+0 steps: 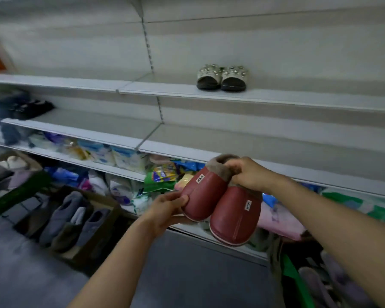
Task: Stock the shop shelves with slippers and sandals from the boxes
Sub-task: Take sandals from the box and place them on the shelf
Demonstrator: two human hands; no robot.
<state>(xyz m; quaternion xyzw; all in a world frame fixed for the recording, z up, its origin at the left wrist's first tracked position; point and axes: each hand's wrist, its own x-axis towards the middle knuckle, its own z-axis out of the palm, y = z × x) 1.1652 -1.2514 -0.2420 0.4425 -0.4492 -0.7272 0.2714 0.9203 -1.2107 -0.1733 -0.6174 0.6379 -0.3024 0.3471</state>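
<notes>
Both hands carry a pair of red slippers (218, 201) in front of the shelves, well below the bare middle shelf (265, 138), likely on the way to it. Left hand (165, 210) cups the toe of one slipper from beneath, thumb pressed on top, steadying it. Right hand (249, 174) pinches both fleece collars so the pair stays together. On the upper shelf (298, 98) stand beaded sandals (222, 77). Below lie packaged goods (160, 176); a box (111, 210) of grey slippers sits on the grey floor (187, 274)
</notes>
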